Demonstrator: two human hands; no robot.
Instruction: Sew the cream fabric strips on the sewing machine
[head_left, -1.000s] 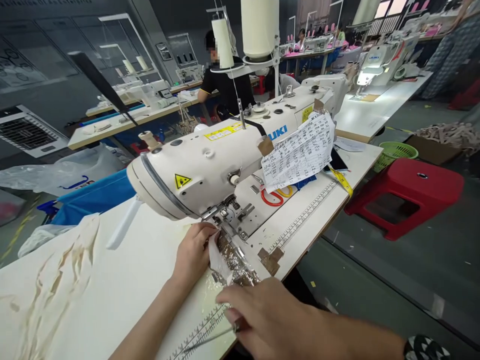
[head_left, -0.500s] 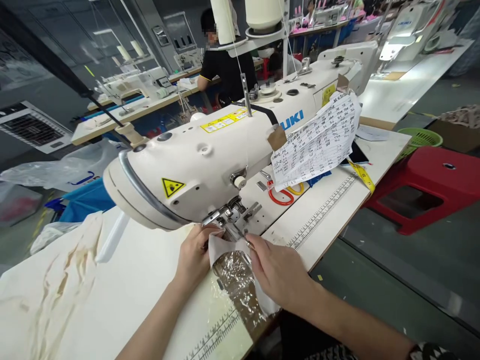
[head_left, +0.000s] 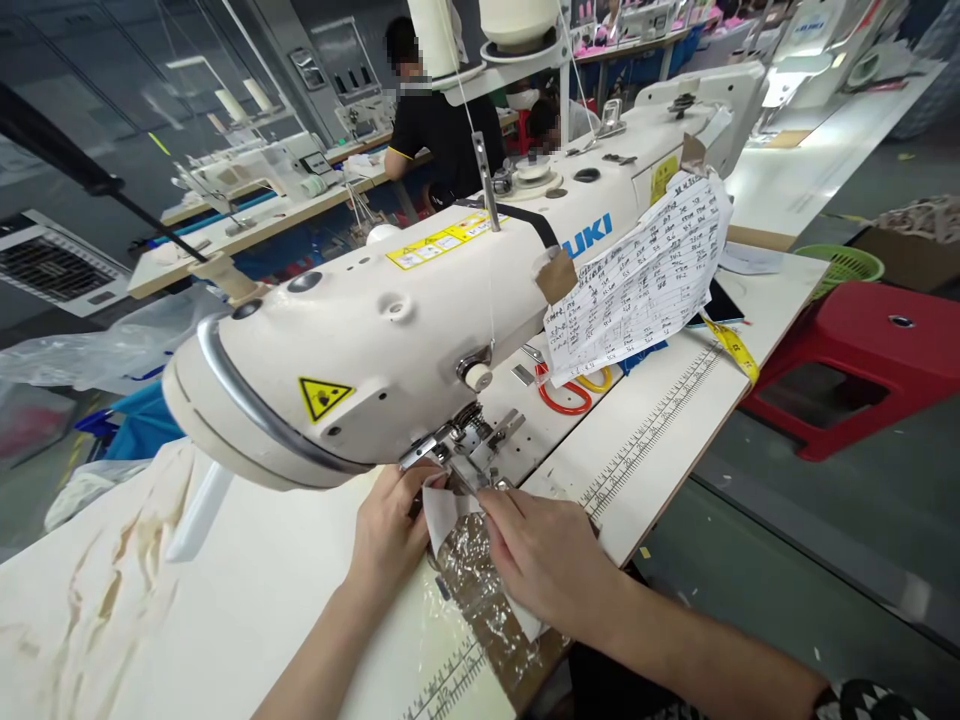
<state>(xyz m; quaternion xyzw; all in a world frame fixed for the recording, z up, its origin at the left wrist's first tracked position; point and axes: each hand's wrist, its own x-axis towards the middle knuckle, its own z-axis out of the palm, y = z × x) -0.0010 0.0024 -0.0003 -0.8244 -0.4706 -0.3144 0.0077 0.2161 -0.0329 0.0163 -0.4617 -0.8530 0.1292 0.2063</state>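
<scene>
A white sewing machine reaches across the table, its metal presser foot low over the work. White fabric lies beneath the foot and hangs toward me. My left hand is left of the foot, its fingers closed on the fabric's edge; the machine head partly hides the fingertips. To the right of the foot, my right hand pinches the same fabric, with more of it showing below the palm. Between the hands, shiny clear plastic film covers the table's front edge.
Behind the foot lie red-handled scissors. A handwritten paper sheet is fixed to the machine. A yellow tape measure hangs at the table edge, near a red stool. Cream fabric lies at left. A person sits beyond.
The view has shifted slightly. My right fingertips have moved closer to the presser foot, and the fabric between my hands is now folded more narrowly. My left hand stays beside the foot.
</scene>
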